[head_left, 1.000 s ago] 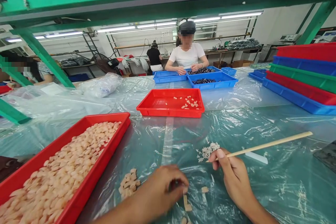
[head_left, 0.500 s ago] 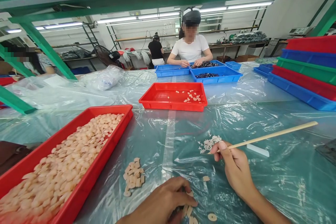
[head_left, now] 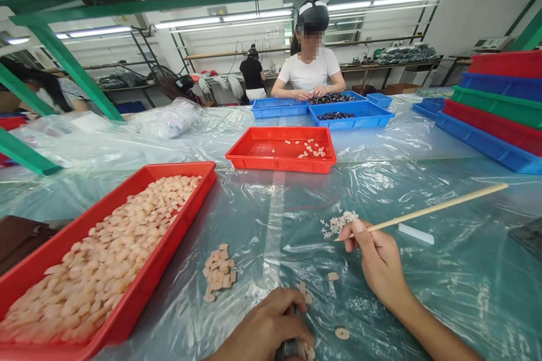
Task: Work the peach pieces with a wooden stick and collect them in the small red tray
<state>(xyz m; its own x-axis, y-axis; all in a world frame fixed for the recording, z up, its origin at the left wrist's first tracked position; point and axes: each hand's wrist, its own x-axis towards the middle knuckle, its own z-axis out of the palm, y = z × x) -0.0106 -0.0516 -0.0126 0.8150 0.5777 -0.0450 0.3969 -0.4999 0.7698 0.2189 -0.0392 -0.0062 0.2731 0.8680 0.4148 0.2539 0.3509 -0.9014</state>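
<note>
The wooden stick point(head_left: 440, 210), well right of the filled red tray point(head_left: 169, 254), was pale, slender and pointed; beige pieces point(head_left: 220, 271), small and flat, were heaped right of the tray. Plastic sheet point(head_left: 249, 220) offered open room from the tray's right wall to the white crumbs point(head_left: 339, 224). The right hand point(head_left: 376, 256) pinched the stick near its tip. The left hand point(head_left: 271, 324) curled low, right of the tray's near end, over loose pieces point(head_left: 308, 298); its grip could not be determined.

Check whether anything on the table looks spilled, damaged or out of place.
Nothing looks clearly damaged or spilled. Slightly odd: a round piece and a small flat piece lie loose to the right of the left hand, apart from the beige pile, perhaps deliberately.
</note>
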